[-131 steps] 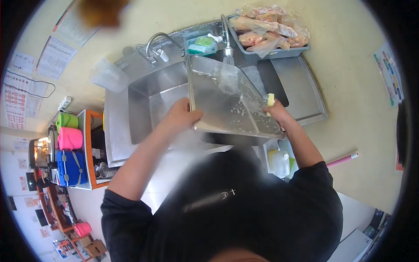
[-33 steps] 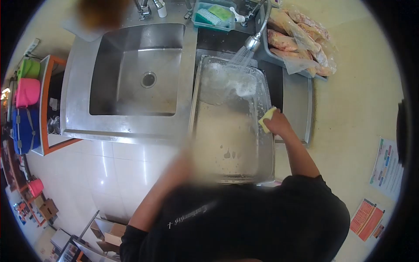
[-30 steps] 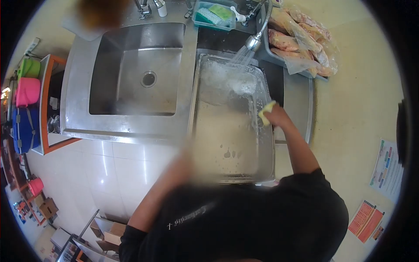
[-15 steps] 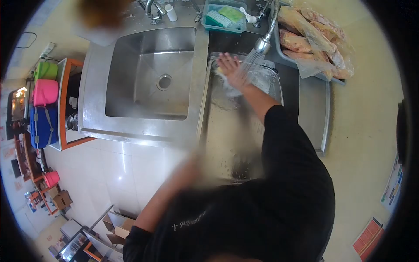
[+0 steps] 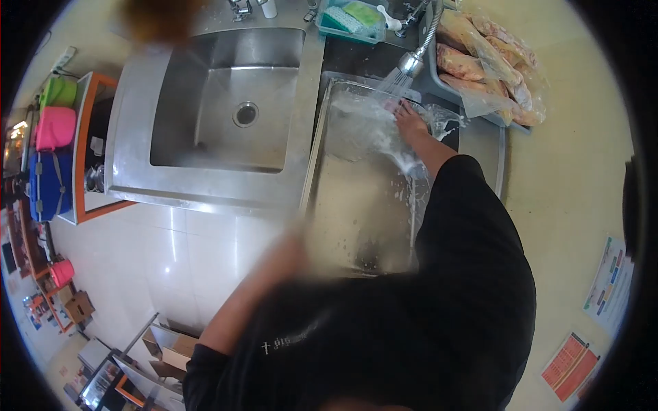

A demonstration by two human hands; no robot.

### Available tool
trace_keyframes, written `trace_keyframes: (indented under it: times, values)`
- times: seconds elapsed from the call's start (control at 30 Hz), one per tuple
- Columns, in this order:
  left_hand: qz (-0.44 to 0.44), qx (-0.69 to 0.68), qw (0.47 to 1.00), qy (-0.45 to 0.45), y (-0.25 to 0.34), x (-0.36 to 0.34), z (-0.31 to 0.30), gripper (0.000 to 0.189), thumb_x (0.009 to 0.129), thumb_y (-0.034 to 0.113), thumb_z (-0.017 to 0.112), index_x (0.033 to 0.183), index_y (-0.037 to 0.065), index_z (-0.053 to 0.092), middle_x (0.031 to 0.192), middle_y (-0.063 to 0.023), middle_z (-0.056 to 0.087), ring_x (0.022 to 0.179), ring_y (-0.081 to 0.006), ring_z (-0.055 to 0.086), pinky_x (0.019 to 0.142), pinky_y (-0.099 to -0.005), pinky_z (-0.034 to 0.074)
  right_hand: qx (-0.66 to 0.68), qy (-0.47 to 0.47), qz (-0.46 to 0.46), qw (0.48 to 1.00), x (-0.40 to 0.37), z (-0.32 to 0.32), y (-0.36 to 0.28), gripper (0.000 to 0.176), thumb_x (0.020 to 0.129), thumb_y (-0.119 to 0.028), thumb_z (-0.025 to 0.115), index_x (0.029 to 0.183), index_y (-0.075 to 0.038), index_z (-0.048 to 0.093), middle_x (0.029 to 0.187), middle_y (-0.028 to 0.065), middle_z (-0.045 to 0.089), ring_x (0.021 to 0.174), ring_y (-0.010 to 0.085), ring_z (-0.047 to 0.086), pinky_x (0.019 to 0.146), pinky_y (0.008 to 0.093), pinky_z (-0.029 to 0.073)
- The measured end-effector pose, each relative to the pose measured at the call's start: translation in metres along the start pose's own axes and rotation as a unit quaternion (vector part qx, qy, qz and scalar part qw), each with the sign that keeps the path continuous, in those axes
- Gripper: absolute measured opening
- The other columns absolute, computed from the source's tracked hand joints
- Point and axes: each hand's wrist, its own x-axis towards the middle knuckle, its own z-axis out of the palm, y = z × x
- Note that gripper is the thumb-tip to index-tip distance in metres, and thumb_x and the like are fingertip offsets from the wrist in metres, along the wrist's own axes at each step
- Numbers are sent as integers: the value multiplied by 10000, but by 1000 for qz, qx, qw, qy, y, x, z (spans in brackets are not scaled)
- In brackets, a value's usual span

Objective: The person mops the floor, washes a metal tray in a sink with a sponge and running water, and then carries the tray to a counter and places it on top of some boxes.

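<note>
A large shallow metal tray (image 5: 356,212) lies in front of me, wet, with water and suds spread over its far half. My right hand (image 5: 409,120) is at the tray's far right part, under the running spray nozzle (image 5: 411,64). Its fingers are stretched out and it appears to hold nothing. Water splashes beside the wrist. Close to the tray's near left edge is my left hand (image 5: 295,253), too blurred to show its fingers or whether it touches the rim.
Left of the tray is a steel sink (image 5: 226,164). Behind stands a plastic container (image 5: 329,31) with sponges (image 5: 360,15). A grey bin (image 5: 433,75) at the right holds bagged raw meat (image 5: 490,58). A brown blurred thing (image 5: 161,17) hangs at upper left.
My right hand has moved right across the tray's far end, and its fingers are less spread. The view has shifted slightly, and suds now run down the tray's right side.
</note>
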Motion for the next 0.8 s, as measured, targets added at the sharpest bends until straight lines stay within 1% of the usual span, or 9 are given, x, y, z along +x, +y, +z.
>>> trace_keyframes:
  times: [0.07,0.17,0.27,0.37,0.47,0.5,0.6,0.7,0.8]
  values:
    - [-3,-4,1000,-11,-10,3,2,371,832,98,515,1086,-115,349,831,-385,572,877,-543,564,763,-555,458,41,-26,20,999,-14,-7,-7,491,956,-203,379,1430,-79,408,1530,64,318,1454,247,162,1181,514,60]
    - [25,7,1000,-1,-11,-1,1,353,828,97,516,1060,-117,359,819,-388,572,864,-536,573,763,-554,460,138,162,76,974,3,57,-32,471,942,-179,397,1392,-41,428,1502,119,354,1429,324,223,1172,492,143]
    - [38,11,999,0,-12,-3,0,370,826,101,517,1068,-130,358,816,-391,573,861,-533,577,764,-552,460,341,188,140,910,-2,57,-32,406,937,-145,396,1319,-24,462,1443,189,406,1327,373,400,1100,464,326]
    - [22,5,999,-23,-16,2,1,400,824,106,518,1088,-145,352,816,-389,576,855,-532,580,765,-549,462,422,69,213,878,-12,21,-23,362,918,-120,417,1265,-35,477,1372,238,457,1167,389,551,976,453,454]
    - [14,10,999,-32,-18,3,5,417,823,107,518,1098,-155,347,828,-393,575,862,-531,578,770,-545,462,526,149,331,769,25,39,-34,372,895,-143,457,1250,-40,500,1298,242,516,1071,391,603,913,472,490]
    - [16,16,999,-33,-19,3,5,420,823,107,518,1100,-157,346,835,-395,574,866,-531,577,772,-544,462,584,95,343,730,33,41,-35,435,861,-208,507,1260,-36,512,1272,254,539,1086,402,587,943,474,471]
    - [30,-9,999,-25,-13,2,-2,426,822,109,523,1100,-157,341,853,-402,568,881,-532,572,776,-545,458,616,63,354,701,34,19,-38,504,854,-274,526,1296,-33,505,1276,257,545,1122,380,579,951,465,470]
    - [14,21,999,-25,-17,-2,-1,441,823,113,527,1110,-158,329,860,-404,561,892,-535,565,778,-550,453,614,110,332,708,88,31,-55,569,852,-330,536,1340,-44,478,1376,259,462,1215,381,518,992,457,439]
    - [-5,31,998,-52,-9,-1,-5,426,823,113,528,1094,-147,326,833,-397,559,871,-542,562,767,-554,453,503,170,405,744,113,-20,-90,568,847,-334,538,1339,-55,485,1459,218,360,1286,397,420,1036,453,383]
